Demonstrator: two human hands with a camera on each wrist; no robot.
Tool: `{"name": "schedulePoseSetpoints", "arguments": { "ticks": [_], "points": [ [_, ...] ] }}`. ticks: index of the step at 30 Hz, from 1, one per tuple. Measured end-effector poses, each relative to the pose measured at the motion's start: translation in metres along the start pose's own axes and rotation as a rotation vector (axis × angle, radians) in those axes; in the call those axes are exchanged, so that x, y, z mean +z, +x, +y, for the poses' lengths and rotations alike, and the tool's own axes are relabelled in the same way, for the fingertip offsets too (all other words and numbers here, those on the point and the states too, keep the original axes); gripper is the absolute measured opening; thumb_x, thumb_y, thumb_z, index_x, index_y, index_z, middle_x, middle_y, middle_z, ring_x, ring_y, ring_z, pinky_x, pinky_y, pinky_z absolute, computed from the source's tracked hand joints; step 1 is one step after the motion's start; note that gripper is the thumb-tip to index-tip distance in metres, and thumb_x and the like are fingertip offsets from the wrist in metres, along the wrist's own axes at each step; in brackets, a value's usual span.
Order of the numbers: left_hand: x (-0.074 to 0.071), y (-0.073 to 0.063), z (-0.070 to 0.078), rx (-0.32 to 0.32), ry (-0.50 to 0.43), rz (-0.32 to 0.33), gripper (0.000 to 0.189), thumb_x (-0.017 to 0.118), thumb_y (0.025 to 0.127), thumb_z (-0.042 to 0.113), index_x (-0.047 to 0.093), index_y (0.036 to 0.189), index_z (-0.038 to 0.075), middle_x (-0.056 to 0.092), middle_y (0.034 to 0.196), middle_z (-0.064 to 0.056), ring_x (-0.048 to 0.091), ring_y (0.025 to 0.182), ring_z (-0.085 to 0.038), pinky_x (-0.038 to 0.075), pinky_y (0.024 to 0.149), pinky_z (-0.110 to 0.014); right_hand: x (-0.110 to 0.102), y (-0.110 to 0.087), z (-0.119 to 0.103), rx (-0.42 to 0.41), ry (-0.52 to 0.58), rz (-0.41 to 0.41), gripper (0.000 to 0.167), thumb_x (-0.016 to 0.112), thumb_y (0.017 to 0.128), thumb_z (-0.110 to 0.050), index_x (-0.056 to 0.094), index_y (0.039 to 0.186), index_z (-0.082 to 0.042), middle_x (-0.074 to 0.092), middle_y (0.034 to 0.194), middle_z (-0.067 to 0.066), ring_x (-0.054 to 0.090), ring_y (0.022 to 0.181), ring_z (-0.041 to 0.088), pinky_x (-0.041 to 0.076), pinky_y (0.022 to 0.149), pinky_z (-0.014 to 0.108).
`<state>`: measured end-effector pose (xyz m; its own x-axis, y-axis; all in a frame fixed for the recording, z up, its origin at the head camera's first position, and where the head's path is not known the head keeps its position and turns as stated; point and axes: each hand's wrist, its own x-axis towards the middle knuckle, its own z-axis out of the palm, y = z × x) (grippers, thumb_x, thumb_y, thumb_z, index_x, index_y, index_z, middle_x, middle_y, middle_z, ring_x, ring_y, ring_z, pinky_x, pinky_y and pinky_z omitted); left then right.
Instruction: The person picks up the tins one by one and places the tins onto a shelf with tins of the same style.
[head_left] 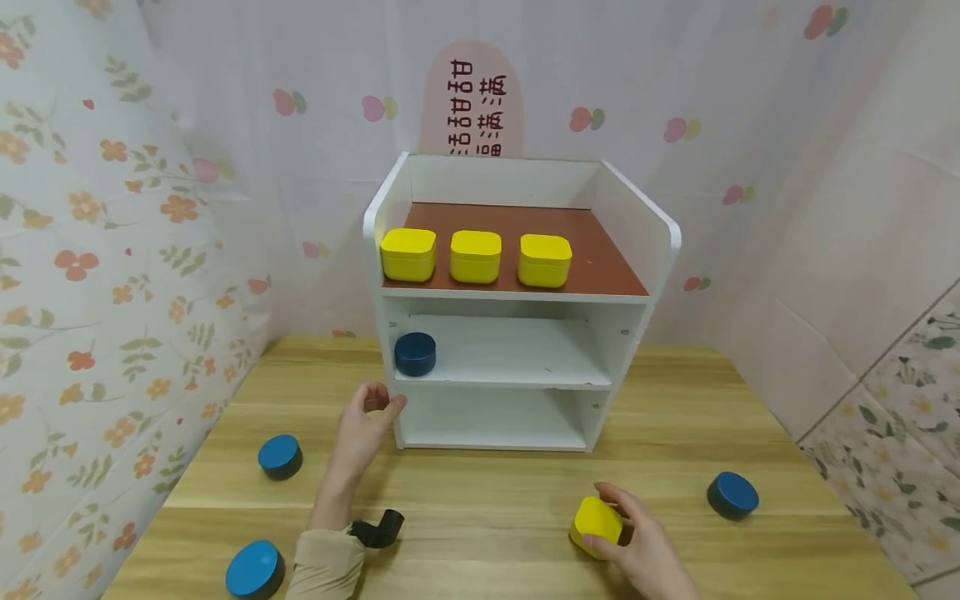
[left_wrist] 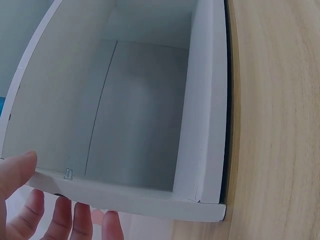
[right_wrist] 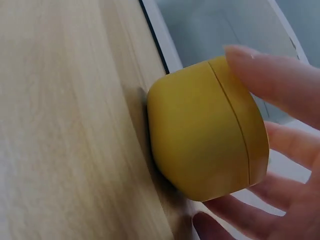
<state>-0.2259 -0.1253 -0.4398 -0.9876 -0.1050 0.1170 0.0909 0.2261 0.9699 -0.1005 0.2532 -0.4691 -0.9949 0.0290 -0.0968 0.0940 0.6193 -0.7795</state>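
Observation:
By the left side panel of a white shelf unit [head_left: 517, 383], my left hand [head_left: 363, 425] holds the panel's front edge. In the left wrist view the thumb [left_wrist: 19, 171] lies over that edge and the fingertips [left_wrist: 62, 215] show along the outer side. My right hand [head_left: 641, 546] grips a yellow rounded-square box [head_left: 596, 521] low at the tabletop, right of centre. In the right wrist view the thumb presses one side of the box [right_wrist: 200, 132], with fingers around the other. A lid seam shows near the palm; whether its base touches the table is unclear.
Three yellow boxes [head_left: 476, 257] stand in a row on the brown top shelf. One dark blue round tin [head_left: 416, 354] sits at the middle shelf's left end. Blue tins lie on the wooden table [head_left: 480, 508], two at left [head_left: 281, 457] and one at right [head_left: 732, 495]. Patterned curtains surround it.

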Motion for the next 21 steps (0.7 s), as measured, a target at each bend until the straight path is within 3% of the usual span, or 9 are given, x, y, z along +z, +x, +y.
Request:
{"name": "schedulePoseSetpoints", "arguments": {
  "ticks": [7,11,21],
  "points": [
    [0.0015,0.0017,0.0006,0.025,0.001,0.008,0.034,0.071,0.092,0.029,0.053,0.107,0.005,0.054,0.109,-0.015,0.051,0.106,-0.026,0.038,0.085,-0.038,-0.001,0.0032,0.0012,0.009,-0.006,-0.056,0.093,0.088,0.071,-0.033,0.039,0.146,-0.01,0.05,0.136,0.018,0.05,0.117,0.034,0.041,0.097,0.055],
    [-0.0007,0.0009,0.0005,0.016,-0.01,0.016,0.032,0.07,0.092,0.027,0.053,0.107,0.005,0.054,0.11,-0.014,0.051,0.106,-0.026,0.038,0.085,-0.039,-0.0008,0.0052,0.0006,0.001,-0.023,-0.046,0.09,0.089,0.069,-0.03,0.043,0.142,-0.007,0.051,0.131,0.018,0.053,0.111,0.03,0.044,0.094,0.053],
    [-0.0034,0.0007,0.0003,-0.008,-0.017,-0.008,0.026,0.068,0.094,0.017,0.052,0.107,0.001,0.053,0.11,-0.015,0.049,0.107,-0.028,0.038,0.084,-0.038,0.001,0.0074,0.0002,0.083,-0.051,-0.037,0.078,0.091,0.066,-0.022,0.049,0.129,-0.002,0.053,0.124,0.016,0.054,0.102,0.025,0.045,0.091,0.051]
  ]
}}
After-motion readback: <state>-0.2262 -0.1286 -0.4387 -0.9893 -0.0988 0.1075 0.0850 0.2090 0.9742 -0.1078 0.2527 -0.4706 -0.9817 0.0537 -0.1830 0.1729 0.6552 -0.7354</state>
